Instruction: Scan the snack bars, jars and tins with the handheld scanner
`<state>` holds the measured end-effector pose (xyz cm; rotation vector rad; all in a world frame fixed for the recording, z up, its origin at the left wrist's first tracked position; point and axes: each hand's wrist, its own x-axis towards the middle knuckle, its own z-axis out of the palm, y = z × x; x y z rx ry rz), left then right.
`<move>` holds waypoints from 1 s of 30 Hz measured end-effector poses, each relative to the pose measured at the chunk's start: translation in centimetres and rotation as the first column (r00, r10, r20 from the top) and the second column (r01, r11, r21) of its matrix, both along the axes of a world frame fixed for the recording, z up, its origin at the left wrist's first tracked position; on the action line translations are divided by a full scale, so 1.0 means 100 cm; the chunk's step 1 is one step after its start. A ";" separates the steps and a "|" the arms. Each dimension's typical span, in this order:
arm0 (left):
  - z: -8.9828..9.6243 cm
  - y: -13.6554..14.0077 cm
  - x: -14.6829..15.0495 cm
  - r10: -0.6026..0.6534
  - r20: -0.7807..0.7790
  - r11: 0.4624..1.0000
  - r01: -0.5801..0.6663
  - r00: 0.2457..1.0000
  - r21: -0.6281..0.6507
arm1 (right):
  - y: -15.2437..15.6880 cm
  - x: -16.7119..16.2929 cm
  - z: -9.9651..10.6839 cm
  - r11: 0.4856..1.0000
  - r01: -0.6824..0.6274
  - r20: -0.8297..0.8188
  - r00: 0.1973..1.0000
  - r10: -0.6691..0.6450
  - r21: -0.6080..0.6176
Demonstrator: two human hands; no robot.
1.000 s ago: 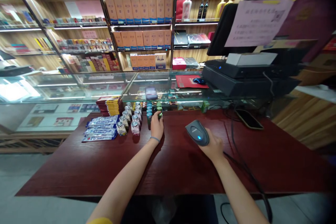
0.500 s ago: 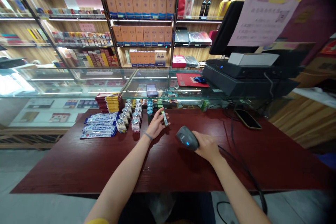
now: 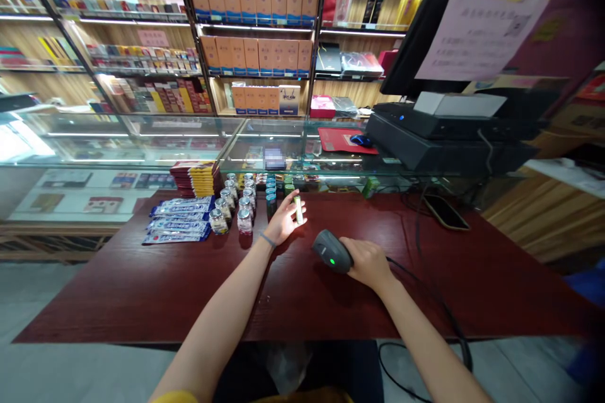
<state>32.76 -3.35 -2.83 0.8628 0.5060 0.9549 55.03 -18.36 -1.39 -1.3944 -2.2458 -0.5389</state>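
In my left hand (image 3: 282,221) is a small, slim green-and-white pack (image 3: 298,210), lit brightly and held upright by the fingers. My right hand (image 3: 369,262) is wrapped around the grip of a dark grey barcode scanner (image 3: 332,250). Its head points left toward the pack, and a green light glows on top. Just beyond my left hand stand short rows of blue-topped containers (image 3: 270,191) and green-topped ones (image 3: 288,186). Left of these are two rows of small jars with silver lids (image 3: 244,220).
Blue-and-white packets (image 3: 179,221) lie left of the jars, before stacked red and yellow packs (image 3: 193,179). A phone (image 3: 445,211) rests at the right of the dark red table (image 3: 302,308). The scanner's cable (image 3: 425,283) trails right. Behind is a glass counter (image 3: 189,148) with a monitor (image 3: 416,44).
The scanner's light has turned from blue to green, and bright light now falls on the pack and my left fingers. The scanner has shifted slightly left in view.
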 end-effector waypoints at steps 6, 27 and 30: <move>0.003 -0.003 0.001 0.010 0.018 1.000 -0.010 1.000 -0.001 | 0.001 0.005 -0.001 0.999 0.019 -0.054 0.998 -0.017 0.037; 0.020 0.010 0.124 0.274 -0.188 0.909 -0.191 0.943 0.370 | -0.011 0.081 0.020 0.655 0.712 -0.447 0.686 -0.574 0.252; 0.017 0.014 0.167 0.276 -0.179 0.887 -0.179 0.944 0.425 | -0.015 0.088 0.022 0.570 0.790 -0.495 0.597 -0.631 0.226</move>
